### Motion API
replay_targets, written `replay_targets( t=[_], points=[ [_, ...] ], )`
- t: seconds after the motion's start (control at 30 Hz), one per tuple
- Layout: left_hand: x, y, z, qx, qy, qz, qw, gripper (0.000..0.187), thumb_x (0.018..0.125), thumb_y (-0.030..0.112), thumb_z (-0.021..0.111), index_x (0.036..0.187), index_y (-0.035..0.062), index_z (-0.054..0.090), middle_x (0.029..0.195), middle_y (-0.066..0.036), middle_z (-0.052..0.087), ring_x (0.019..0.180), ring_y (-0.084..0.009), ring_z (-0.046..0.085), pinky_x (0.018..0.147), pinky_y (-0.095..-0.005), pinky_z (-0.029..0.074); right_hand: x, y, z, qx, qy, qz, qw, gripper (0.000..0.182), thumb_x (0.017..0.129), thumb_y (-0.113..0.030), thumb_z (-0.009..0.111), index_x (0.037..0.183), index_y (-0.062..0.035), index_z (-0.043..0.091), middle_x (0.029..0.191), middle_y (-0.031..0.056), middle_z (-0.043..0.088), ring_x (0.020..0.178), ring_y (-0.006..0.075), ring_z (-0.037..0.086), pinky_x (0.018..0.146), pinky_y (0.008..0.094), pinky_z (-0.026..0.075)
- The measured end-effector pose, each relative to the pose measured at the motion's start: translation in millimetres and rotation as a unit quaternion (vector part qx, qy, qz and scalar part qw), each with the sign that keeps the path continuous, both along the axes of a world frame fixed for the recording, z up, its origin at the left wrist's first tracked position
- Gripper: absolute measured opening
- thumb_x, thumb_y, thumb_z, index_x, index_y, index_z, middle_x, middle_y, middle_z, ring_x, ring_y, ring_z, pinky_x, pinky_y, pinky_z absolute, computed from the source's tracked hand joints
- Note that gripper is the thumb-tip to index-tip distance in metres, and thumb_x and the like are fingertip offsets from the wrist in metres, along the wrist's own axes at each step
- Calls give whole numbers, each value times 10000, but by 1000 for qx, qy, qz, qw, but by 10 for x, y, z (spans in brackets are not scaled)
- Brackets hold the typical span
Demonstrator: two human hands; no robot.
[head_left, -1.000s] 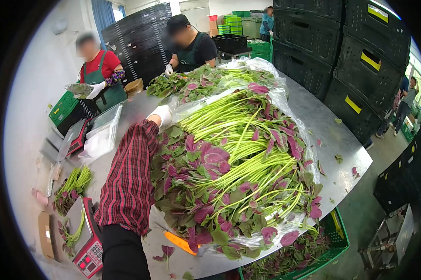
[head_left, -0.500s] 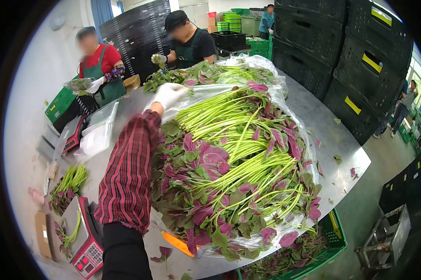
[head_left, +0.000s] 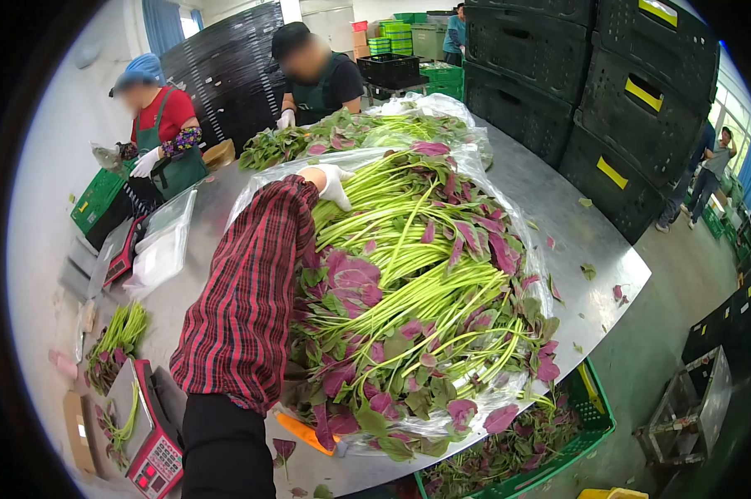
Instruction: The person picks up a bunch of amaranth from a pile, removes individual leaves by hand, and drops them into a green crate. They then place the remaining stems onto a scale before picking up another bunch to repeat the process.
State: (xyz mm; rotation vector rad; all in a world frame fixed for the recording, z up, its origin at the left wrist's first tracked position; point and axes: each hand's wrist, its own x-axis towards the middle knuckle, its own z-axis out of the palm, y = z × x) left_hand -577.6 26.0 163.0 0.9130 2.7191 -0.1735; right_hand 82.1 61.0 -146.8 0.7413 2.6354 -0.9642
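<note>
My left hand (head_left: 334, 185), in a white glove with a plaid sleeve behind it, rests at the upper left end of the green stems (head_left: 417, 224). Its thumb and fingers are apart, touching the stem ends; part of the fingers is hard to make out. The stems lie in a large heap with purple and green leaves (head_left: 355, 283) on clear plastic (head_left: 255, 185). An orange-handled tool (head_left: 305, 432) pokes out under the near left edge of the heap. My right hand is not in view.
A red scale (head_left: 155, 466) and a leafy bunch (head_left: 116, 341) are at left. Two co-workers stand across the metal table (head_left: 592, 249). Black crates (head_left: 633, 108) are stacked at right. A green crate (head_left: 598, 416) with leaves sits below the near edge.
My left hand has moved from the plastic's edge down and right onto the stem ends, its fingers now apart. The view has shifted slightly. The co-worker in black has lowered a gloved hand.
</note>
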Motion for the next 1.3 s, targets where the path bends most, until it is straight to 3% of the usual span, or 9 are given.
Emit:
replay_targets(
  t=[0.3, 0.5, 0.7, 0.77, 0.8, 0.9, 0.93, 1.07, 1.3],
  points=[
    [305, 275, 317, 11, 145, 37, 989, 596, 605, 210, 702, 1178, 97, 580, 1082, -149, 623, 977, -274, 612, 830, -364, 490, 64, -11, -54, -10, 19, -11, 1000, 216, 813, -262, 590, 768, -53, 619, 719, 187, 619, 664, 369, 595, 598, 440, 482],
    [271, 335, 419, 39, 61, 30, 997, 720, 587, 231, 714, 1250, 40, 507, 1148, -171, 591, 1013, -270, 598, 854, -344, 481, 46, 4, -66, -6, 52, -16, 999, 199, 809, -248, 596, 750, -59, 619, 700, 176, 615, 650, 360, 596, 579, 435, 483],
    [381, 282, 339, 13, -16, 74, 997, 1106, 476, 520, 835, 1344, 11, 374, 1319, -169, 459, 1210, -289, 450, 1003, -357, 354, -6, -22, 24, -5, 31, -7, 999, 214, 814, -252, 588, 743, -51, 603, 689, 191, 605, 644, 372, 589, 578, 447, 478],
    [433, 310, 304, -43, 8, 33, 998, 1063, 482, 478, 841, 1326, 6, 399, 1288, -162, 493, 1182, -282, 479, 984, -355, 375, 5, -25, 31, -6, 35, 2, 999, 227, 818, -259, 580, 755, -43, 603, 696, 198, 604, 651, 376, 588, 585, 450, 479],
    [348, 306, 203, -47, 30, 13, 998, 918, 512, 382, 834, 1284, 42, 471, 1209, -164, 555, 1106, -286, 542, 923, -364, 434, 13, -21, 30, -5, 34, 1, 999, 227, 818, -259, 580, 755, -43, 603, 696, 198, 604, 651, 376, 588, 585, 450, 479],
    [404, 439, 218, -115, 88, 42, 989, 751, 542, 264, 795, 1224, 80, 540, 1121, -166, 604, 1011, -287, 598, 835, -371, 492, 25, -6, 36, -1, 41, -6, 999, 234, 821, -264, 575, 759, -41, 606, 705, 202, 604, 659, 377, 588, 592, 449, 480],
    [492, 430, 232, -72, 132, 50, 987, 591, 571, 180, 741, 1138, 89, 602, 1050, -175, 628, 951, -293, 621, 788, -375, 512, 29, 3, 47, -1, 35, -9, 999, 234, 821, -265, 575, 761, -41, 607, 706, 200, 605, 659, 377, 588, 594, 447, 480],
    [580, 426, 188, -31, 222, 30, 974, 425, 596, 159, 699, 1003, 46, 647, 976, -198, 635, 924, -303, 624, 793, -377, 506, 50, -3, 84, -10, 25, -26, 999, 230, 820, -264, 579, 758, -45, 610, 711, 195, 607, 662, 375, 588, 600, 444, 482],
    [321, 211, -44, 35, 135, 14, 990, 478, 632, 153, 682, 1092, 56, 600, 1107, -182, 594, 1041, -310, 571, 869, -377, 465, 117, -8, 29, -15, 47, -28, 998, 214, 822, -252, 581, 763, -48, 608, 711, 191, 607, 660, 372, 587, 591, 440, 480]
  ],
)
